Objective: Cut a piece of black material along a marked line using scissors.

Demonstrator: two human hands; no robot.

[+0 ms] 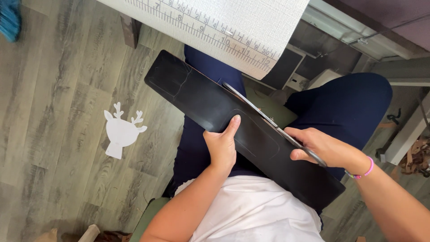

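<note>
L hand gripping black sheet at near edge, thumb on top, fingers curled under | R hand closed on scissors, blades lying along sheet toward 10 o'clock | sheet resting across lap | paper deer lying on floor at 9 o'clock

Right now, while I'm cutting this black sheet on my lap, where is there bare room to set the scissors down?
Bare wood floor lies to your left, between the black sheet and the white deer cutout, and beyond the cutout. Your lap is crowded: the left hand grips the sheet and the right hand works the scissors. To the right, table legs and clutter fill the floor.
</note>
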